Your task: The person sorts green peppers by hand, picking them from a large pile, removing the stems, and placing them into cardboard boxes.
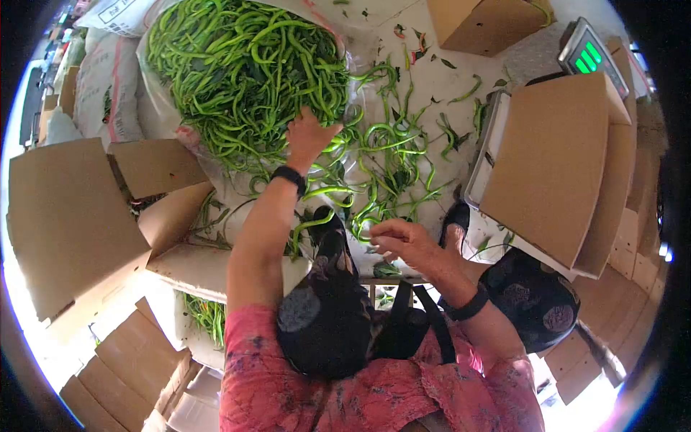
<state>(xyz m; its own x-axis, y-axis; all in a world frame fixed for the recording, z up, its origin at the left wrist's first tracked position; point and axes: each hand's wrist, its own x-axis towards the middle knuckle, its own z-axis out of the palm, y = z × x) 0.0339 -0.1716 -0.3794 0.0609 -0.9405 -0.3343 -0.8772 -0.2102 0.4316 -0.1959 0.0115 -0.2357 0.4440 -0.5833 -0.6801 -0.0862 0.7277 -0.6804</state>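
Observation:
A big heap of long green chili peppers lies on a clear plastic sheet at the upper left. My left hand reaches onto the near edge of this heap, its thumb stretched to the right and its fingers over the peppers. Nothing shows gripped in it. More loose peppers and leaves lie scattered on the floor right of the heap. My right hand hovers in front of my lap, fingers loosely bent and apart, with no pepper visible in it. Close to its fingertips is a curled pepper.
Open cardboard boxes stand at the left and at the lower left. At right, another carton rests on a scale with a lit green display. White sacks lean behind the heap. A further box stands at the back.

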